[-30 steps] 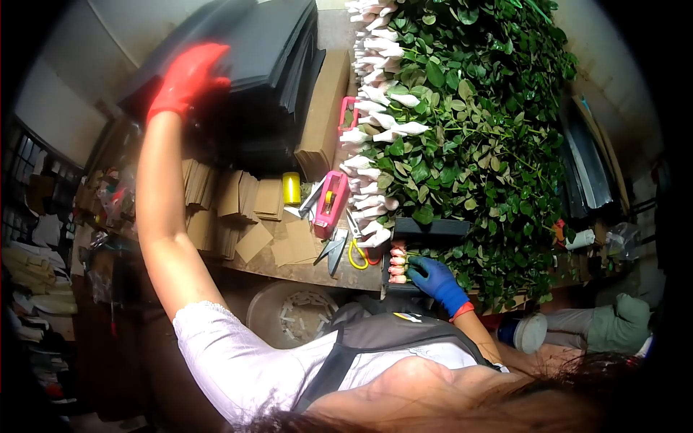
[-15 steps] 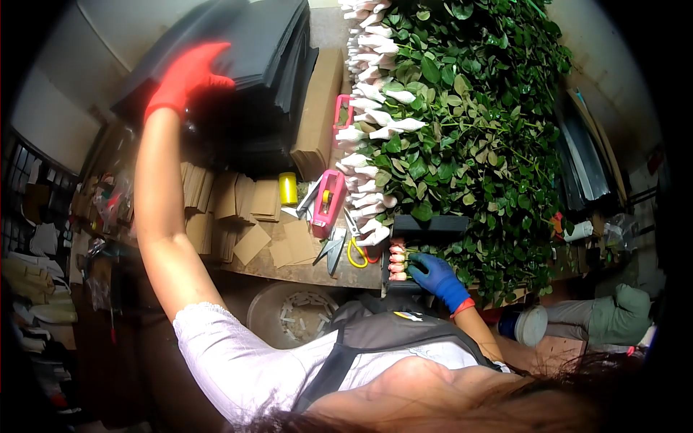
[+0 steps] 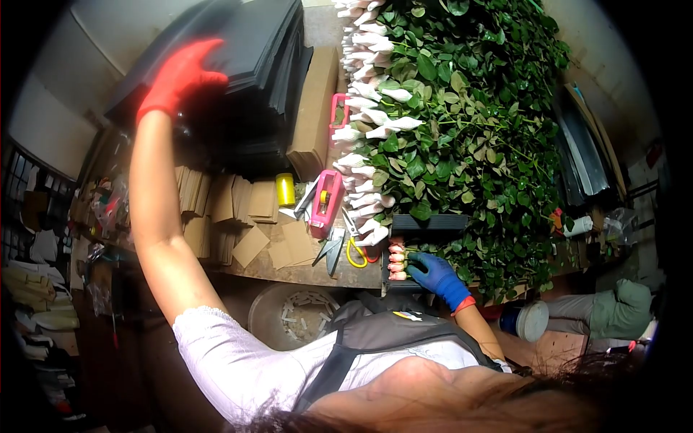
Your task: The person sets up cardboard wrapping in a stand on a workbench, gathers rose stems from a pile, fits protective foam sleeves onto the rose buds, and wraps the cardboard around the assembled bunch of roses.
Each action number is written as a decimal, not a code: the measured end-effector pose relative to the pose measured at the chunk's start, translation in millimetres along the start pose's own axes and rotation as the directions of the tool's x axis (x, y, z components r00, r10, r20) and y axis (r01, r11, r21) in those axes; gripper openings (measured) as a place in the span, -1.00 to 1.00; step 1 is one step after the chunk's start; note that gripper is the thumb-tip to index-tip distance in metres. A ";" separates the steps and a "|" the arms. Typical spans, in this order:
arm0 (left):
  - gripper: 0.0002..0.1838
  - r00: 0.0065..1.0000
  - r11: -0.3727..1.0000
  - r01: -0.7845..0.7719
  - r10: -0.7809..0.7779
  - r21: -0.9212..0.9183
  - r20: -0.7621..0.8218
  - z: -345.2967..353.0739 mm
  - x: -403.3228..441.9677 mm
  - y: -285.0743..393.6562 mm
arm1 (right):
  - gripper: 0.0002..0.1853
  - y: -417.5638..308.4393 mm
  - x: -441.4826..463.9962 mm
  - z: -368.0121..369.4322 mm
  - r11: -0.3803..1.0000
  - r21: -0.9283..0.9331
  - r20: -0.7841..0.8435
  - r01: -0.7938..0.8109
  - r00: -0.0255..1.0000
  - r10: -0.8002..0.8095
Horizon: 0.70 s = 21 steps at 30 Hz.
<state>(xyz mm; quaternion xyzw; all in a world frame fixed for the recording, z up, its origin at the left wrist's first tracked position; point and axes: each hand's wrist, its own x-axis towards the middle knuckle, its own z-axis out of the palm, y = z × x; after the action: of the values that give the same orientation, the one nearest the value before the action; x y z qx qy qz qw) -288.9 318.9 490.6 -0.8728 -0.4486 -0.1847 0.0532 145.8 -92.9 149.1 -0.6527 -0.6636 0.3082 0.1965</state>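
My left hand, in a red glove, reaches to the stack of black sheets at the upper left. Its fingers are stretched out and the thumb stands apart, with nothing seen between them. My right hand, in a blue glove, is closed over the stems of several pink roses, just behind the buds; its fingertips are partly hidden. These roses lie in a dark holder at the front edge of the table. Beyond them lies a large pile of roses with white-sleeved heads and green leaves.
On the table lie a pink tape dispenser, yellow-handled scissors, a yellow roll and cardboard pieces. A round bin stands below. A white bucket and another person are at the right.
My left hand has shifted slightly left over the black sheets, fingers still stretched. My right hand stays at the pink roses. The whole view has moved a little.
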 end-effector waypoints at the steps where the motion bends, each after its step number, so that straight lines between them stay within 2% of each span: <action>1: -0.18 1.000 1.000 0.013 -0.012 -0.012 0.006 0.1 0.0 0.7 | -0.58 1.0 -0.1 0.5 1.000 -0.001 -0.001 -0.002 1.000 0.002; 3: -0.19 0.999 0.999 0.039 -0.038 -0.037 0.018 0.0 -0.1 2.0 | -0.58 4.4 0.1 2.9 1.000 -0.004 -0.001 -0.007 1.000 0.007; 6: -0.25 0.998 1.000 0.024 -0.023 0.011 -0.060 6.8 1.2 -0.8 | -0.57 5.6 0.6 3.9 1.000 0.000 0.012 -0.019 1.000 0.019; 8: -0.30 0.994 0.999 -0.025 0.022 -0.026 -0.105 17.3 3.4 -7.6 | -0.56 1.1 0.1 -0.1 1.000 0.008 0.029 -0.023 0.999 0.023; 10: -0.35 0.983 0.991 -0.101 0.112 0.083 -0.144 31.7 8.5 -7.1 | -0.55 -1.3 0.3 -2.3 0.999 0.016 0.050 -0.032 0.998 0.031; 12: -0.38 0.957 0.926 -0.175 0.240 0.334 -0.162 45.8 8.5 -2.3 | -0.54 -1.2 2.0 -4.0 0.999 0.017 0.082 -0.037 0.996 0.036; 13: -0.46 0.962 0.911 -0.133 0.213 0.390 -0.170 51.2 10.7 2.9 | -0.54 -5.5 1.4 -6.8 0.999 0.043 0.072 -0.023 0.997 0.020; 16: -0.57 0.977 0.967 0.096 -0.047 0.235 -0.206 62.0 24.3 -0.9 | -0.53 0.5 0.1 -2.3 0.999 0.039 0.047 -0.020 0.999 0.018; 17: -0.67 0.958 0.942 0.072 0.026 0.327 -0.286 61.5 27.6 -2.6 | -0.53 1.2 -0.2 -2.3 0.999 0.033 0.048 -0.026 0.999 0.024; 18: -0.70 0.963 0.799 0.105 0.067 0.593 -0.260 60.8 30.7 -4.7 | -0.54 1.7 -1.2 -2.6 0.999 0.026 0.038 -0.029 0.999 0.028; 21: -0.72 0.844 0.794 0.202 0.155 0.573 -0.514 29.8 23.4 12.0 | -0.50 2.7 -2.5 0.1 1.000 0.025 -0.003 -0.018 1.000 0.018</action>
<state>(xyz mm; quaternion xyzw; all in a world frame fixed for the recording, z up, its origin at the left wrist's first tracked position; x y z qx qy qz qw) -258.7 337.4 472.5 -0.7156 -0.4618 -0.2676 0.4507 148.0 -95.5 147.6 -0.6566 -0.6535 0.3173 0.2028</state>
